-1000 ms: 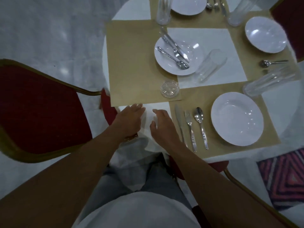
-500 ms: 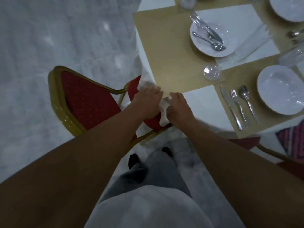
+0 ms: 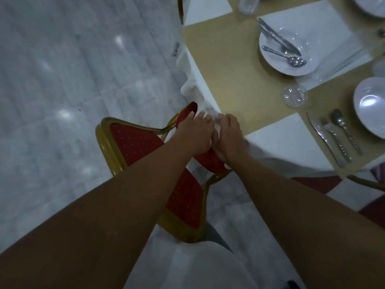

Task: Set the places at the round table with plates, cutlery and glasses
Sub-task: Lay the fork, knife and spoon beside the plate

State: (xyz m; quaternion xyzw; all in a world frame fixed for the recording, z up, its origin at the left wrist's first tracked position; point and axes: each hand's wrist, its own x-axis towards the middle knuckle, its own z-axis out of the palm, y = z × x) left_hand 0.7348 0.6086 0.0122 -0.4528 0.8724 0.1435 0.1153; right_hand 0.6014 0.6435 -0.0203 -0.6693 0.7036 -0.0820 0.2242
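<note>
No legible text or labels anywhere.

A white round plate [image 3: 270, 59] is sitting on the round bench [image 3: 277, 142], which is wearing a white cloth [image 3: 200, 65] and tan square mats [image 3: 225, 65]. A steel knife [image 3: 277, 37] and a steel spoon [image 3: 285, 56] are lying slantwise across this plate. A tall clear glass [image 3: 341, 59] is showing only as a blur just beside it. Nearer, a small clear ribbed glass [image 3: 294, 95] is standing upright at a mat's corner. At the right edge, a white deep plate [image 3: 370, 109] is resting on another mat, with a second knife [image 3: 321, 135], a steel fork [image 3: 335, 140] and a second spoon [image 3: 345, 132] lying parallel just beside it.
</note>
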